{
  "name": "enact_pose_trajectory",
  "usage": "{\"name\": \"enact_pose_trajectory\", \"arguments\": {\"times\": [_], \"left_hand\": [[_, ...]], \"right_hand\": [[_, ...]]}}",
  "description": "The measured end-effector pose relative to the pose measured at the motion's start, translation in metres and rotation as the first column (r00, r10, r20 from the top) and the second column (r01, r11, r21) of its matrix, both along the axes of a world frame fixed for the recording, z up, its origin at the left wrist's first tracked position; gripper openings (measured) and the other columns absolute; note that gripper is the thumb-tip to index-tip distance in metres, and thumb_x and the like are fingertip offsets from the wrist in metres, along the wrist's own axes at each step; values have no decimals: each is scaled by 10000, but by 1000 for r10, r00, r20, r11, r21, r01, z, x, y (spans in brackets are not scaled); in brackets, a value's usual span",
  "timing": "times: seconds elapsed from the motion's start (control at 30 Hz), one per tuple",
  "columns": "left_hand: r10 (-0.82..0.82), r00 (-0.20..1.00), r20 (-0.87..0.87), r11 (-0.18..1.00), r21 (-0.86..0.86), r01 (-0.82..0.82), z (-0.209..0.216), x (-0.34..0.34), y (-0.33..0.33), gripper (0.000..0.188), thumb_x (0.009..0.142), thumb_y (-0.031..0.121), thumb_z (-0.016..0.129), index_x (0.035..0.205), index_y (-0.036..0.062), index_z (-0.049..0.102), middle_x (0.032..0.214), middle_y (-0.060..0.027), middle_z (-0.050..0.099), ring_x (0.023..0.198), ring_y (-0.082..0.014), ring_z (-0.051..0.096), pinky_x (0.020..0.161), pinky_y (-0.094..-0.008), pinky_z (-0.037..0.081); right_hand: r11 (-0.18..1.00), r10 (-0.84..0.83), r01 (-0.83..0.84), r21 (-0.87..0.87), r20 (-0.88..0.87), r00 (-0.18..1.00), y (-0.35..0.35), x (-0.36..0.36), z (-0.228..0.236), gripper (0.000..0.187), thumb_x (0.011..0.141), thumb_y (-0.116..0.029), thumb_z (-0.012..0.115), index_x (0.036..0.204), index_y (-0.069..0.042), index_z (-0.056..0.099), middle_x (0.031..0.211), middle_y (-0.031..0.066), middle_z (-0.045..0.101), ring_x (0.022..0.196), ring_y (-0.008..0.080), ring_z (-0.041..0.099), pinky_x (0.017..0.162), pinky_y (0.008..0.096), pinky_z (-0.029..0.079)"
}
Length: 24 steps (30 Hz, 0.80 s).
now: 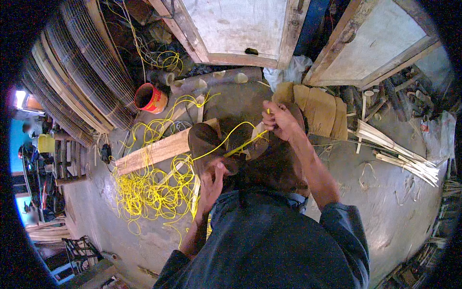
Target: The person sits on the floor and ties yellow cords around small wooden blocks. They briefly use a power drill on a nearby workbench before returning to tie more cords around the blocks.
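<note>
Yellow cord [240, 148] stretches in a straight length between my two hands, above my lap. My right hand [281, 121] is raised and closed, its fingers pinching the cord. Lower and to the left, my left hand [211, 182] has its thumb up and its fingers curled at the other end of this length; shadow partly hides its grip. One loose strand arches up from the left hand's side toward the right hand. A pale wooden piece [258, 130] shows just beside the right hand. Left of my left hand, a tangled heap of yellow cord [149, 195] covers the floor.
A wooden plank [156, 153] lies beside the heap. Beyond it stands a red bucket [153, 98]. Rolled slatted mats [86, 62] lean at the left. Flattened cardboard [320, 111] and pale wood strips [399, 151] lie to the right. Framed panels [240, 29] stand at the back.
</note>
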State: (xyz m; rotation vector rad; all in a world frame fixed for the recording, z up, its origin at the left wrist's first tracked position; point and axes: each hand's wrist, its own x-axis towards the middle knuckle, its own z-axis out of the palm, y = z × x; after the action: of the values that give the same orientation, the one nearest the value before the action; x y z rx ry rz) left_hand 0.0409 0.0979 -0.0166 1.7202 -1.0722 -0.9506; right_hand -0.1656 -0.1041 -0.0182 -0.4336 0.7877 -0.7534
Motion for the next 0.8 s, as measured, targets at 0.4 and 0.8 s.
{"name": "enact_pose_trajectory", "arguments": {"times": [0.4, 0.8], "left_hand": [[-396, 856, 333, 858, -199, 474, 73, -1, -118, 208, 813, 162, 678, 953, 38, 586, 1008, -145, 624, 938, -249, 610, 810, -337, 467], [-443, 892, -92, 893, 40, 448, 9, -29, -104, 285, 921, 261, 559, 1063, 14, 560, 845, -74, 623, 767, -163, 571, 733, -289, 453]], "right_hand": [[949, 305, -302, -88, 18, 952, -1, 15, 61, 308, 901, -263, 573, 678, -139, 401, 559, -62, 289, 468, 61, 243, 412, 230, 194], [765, 80, -360, -535, -475, 876, 1, 23, 35, 385, 936, -361, 514, 756, -21, 526, 659, 28, 542, 643, 136, 516, 614, 275, 419]]}}
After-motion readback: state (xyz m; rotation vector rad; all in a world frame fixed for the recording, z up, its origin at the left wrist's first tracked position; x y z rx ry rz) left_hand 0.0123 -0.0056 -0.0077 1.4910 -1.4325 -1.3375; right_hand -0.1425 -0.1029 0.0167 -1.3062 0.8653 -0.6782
